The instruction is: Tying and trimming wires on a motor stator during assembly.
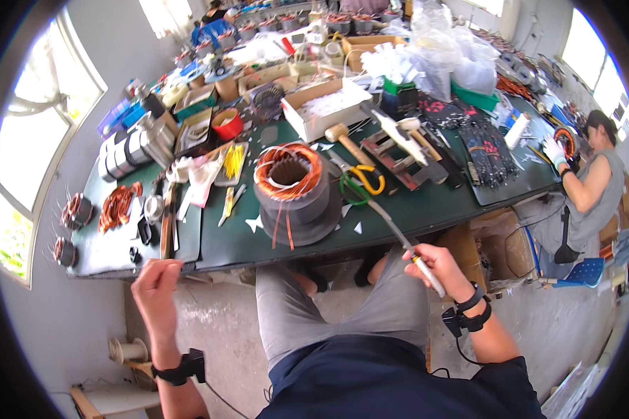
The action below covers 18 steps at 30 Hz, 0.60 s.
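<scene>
A motor stator [297, 202] with copper windings stands upright on the green-topped bench, two reddish leads hanging down its front. My right hand [437, 269], right of my lap, is closed round the pale, yellow-marked handle of a long grey blade-like tool [393, 225]. The blade points up and left over the bench edge, towards scissors [362, 183] with green and yellow handles. At the bench's front edge on the left, my left hand [159, 279] has its fingers curled together. Whatever they may hold is hidden. A wooden-handled tool [168, 227] and small black parts lie just beyond it.
Behind the stator lie a mallet [349, 142], a white box [326, 108] and a metal clamp-like frame [402, 157]. Yellow strips [234, 162] and copper coils [119, 207] lie to the left. A co-worker [590, 174] with a white glove handles another wound stator at the right.
</scene>
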{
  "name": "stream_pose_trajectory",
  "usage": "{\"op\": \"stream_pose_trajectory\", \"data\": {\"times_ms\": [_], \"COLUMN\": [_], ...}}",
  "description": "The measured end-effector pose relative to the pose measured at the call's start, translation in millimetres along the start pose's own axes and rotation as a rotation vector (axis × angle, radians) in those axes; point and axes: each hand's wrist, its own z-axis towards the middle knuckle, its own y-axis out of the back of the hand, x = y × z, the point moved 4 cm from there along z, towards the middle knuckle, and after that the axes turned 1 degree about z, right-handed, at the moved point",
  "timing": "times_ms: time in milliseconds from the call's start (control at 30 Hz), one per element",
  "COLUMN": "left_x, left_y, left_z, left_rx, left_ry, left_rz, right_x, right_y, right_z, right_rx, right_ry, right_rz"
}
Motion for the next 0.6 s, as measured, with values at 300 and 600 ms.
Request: {"op": "stream_pose_trajectory", "data": {"times_ms": [300, 600], "left_x": [-73, -187], "left_y": [28, -71], "left_z": [140, 377], "left_rx": [-0.026, 0.299], "left_ry": [-0.138, -0.167], "left_rz": [-0.062, -0.195], "right_x": [3, 24], "right_y": [92, 83], "right_z": [19, 106], "right_rx": [-0.228, 0.013], "right_ry": [-0.067, -0.287], "right_rz": [0.094, 0.231]}}
